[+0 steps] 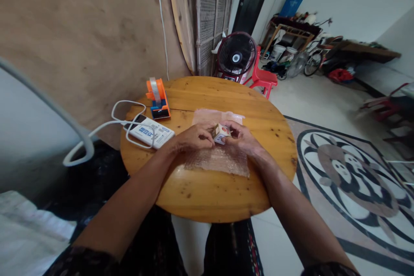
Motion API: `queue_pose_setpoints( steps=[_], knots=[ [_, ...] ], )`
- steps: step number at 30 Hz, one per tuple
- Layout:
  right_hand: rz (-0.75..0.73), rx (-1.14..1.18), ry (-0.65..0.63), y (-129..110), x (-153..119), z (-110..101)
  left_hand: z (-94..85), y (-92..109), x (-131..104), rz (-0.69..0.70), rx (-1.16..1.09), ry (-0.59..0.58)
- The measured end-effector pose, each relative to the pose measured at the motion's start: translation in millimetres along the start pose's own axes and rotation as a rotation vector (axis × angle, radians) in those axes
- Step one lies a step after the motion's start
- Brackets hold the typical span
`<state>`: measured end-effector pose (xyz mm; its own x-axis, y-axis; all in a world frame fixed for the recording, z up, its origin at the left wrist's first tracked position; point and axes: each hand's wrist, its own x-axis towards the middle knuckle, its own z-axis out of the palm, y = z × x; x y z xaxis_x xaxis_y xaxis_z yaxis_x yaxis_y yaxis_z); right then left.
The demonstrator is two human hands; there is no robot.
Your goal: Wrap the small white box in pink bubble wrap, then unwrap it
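Head view: small printed box (pixel 221 133) sits mid-frame, above the bubble wrap sheet (pixel 223 161), between both hands. Right hand (pixel 241 139) grasps the box from its right side, thumb at the near side, fingers at the far side. Left hand (pixel 196 136) is at the box's left side, fingers curled, fingertips at or very near it; cannot tell if it grips too. Bubble wrap is pinkish, clear, lying flat on the round wooden table (pixel 207 205), partly covered by the hands. Orange and blue tape dispenser (pixel 159 98) with a clear roll stands near the table's upper left edge. White device (pixel 157 133) with blue lettering lies just below it, tilted in the frame, near the left forearm; white cable (pixel 131 101) loops around and across it. Beyond the table, upper centre: dark round fan (pixel 237 57), red plastic chair (pixel 263 76) just right of it. Upper right: blue container (pixel 292 4) on a cluttered stand, bicycle (pixel 313 62) below. Right side: patterned floor medallion (pixel 352 177), black, white and brown.
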<state>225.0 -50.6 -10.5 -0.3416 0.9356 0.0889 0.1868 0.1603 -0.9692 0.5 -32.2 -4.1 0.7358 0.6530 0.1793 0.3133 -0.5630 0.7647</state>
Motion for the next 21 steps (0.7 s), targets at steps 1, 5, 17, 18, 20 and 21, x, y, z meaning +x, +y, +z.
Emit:
queue_pose_setpoints(
  steps=[1,5,17,18,20,21],
  knots=[
    [-0.002,-0.019,-0.009,1.3,-0.1,0.4,-1.1,1.2,-0.4,-0.045,-0.087,0.048],
    [-0.053,-0.114,-0.05,5.6,-0.4,-0.7,-1.4,3.9,-1.2,-0.181,-0.309,0.203],
    [-0.071,-0.306,-0.006,1.9,-1.8,0.6,4.0,4.5,2.8,-0.145,-0.275,0.213],
    [-0.083,-0.318,-0.003,2.2,-2.2,0.5,4.6,5.2,2.8,-0.135,-0.256,0.194],
    [-0.096,-0.323,0.006,3.4,-2.9,0.5,5.5,6.8,2.5,-0.113,-0.221,0.152],
    [-0.093,-0.312,0.01,4.1,-3.2,0.5,5.8,7.7,2.4,-0.103,-0.206,0.136]
  ],
)
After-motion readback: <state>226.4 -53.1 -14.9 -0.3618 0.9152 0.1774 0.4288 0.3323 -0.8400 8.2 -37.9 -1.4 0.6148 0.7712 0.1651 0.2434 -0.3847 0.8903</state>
